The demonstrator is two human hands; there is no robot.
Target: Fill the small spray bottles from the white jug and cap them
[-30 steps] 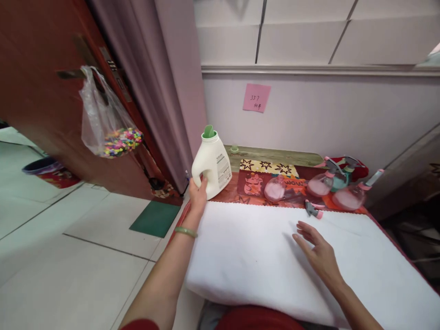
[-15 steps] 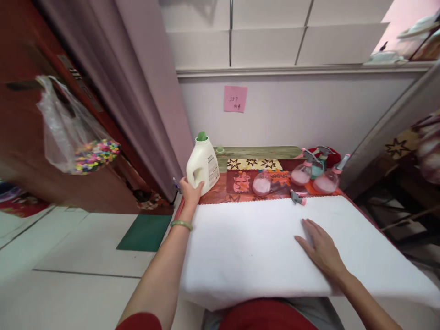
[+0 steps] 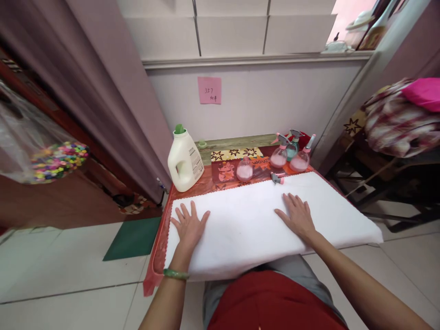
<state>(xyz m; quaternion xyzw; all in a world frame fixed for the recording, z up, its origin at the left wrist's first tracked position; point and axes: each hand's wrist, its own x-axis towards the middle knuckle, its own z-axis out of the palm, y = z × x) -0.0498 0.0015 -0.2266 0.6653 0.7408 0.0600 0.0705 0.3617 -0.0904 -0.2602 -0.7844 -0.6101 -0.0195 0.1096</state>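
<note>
My left hand (image 3: pixel 189 223) lies spread on the left part of a white cloth (image 3: pixel 237 233) that covers the front of the table. Farther right, my right hand (image 3: pixel 296 214) rests on the same cloth with its fingers extended. Neither hand holds anything. Beyond my left hand stands a cream detergent jug (image 3: pixel 185 160) with a green spout, its handle free. An uncapped round bottle (image 3: pixel 244 170) with pinkish liquid stands behind the cloth. A loose grey and pink spray head (image 3: pixel 277 178) lies at the cloth's back edge, just beyond my right fingertips.
Several spray bottles (image 3: pixel 279 156) are grouped at the back right of the table. A small green cap (image 3: pixel 202 144) sits behind the jug. A pink note (image 3: pixel 209 90) is on the wall. At left hangs a plastic bag (image 3: pixel 58 158) of colourful pieces.
My left hand has let go of the detergent jug and come down flat on the white cloth. The view has swung to the right; my right hand stays on the cloth.
</note>
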